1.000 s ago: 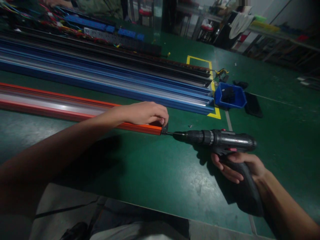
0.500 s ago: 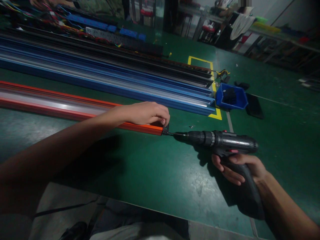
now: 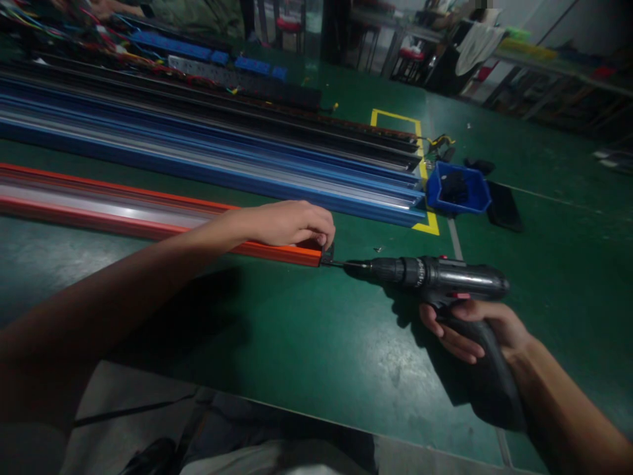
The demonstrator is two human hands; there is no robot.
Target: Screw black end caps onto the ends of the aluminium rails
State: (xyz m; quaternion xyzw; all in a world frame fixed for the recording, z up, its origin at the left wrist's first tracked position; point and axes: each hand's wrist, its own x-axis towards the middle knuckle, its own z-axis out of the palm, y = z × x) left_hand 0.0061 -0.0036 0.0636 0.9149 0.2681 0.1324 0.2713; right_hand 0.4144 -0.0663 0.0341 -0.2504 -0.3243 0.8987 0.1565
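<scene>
In my right hand (image 3: 475,333) is a black cordless drill (image 3: 445,277), its handle wrapped by my fingers. Its long bit points left and meets a small black end cap (image 3: 327,256) at the tip of an orange metal profile (image 3: 281,253). My left hand (image 3: 299,224) lies over that end of the profile, fingers curled down onto the black end cap. The fingertips of the left hand are partly hidden. A few tiny screws (image 3: 378,249) lie on the green table (image 3: 321,330) just above the drill's chuck.
Behind the orange profile run long blue profiles (image 3: 247,171) and black profiles (image 3: 297,125). A blue bin (image 3: 459,191) with black parts stands at their right end, beside a dark flat object (image 3: 504,206). Coloured wires (image 3: 103,36) and another person's sleeve (image 3: 198,16) are at the back left.
Almost nothing differs. The view has shifted very slightly; both hands, the drill and the orange profile keep their places.
</scene>
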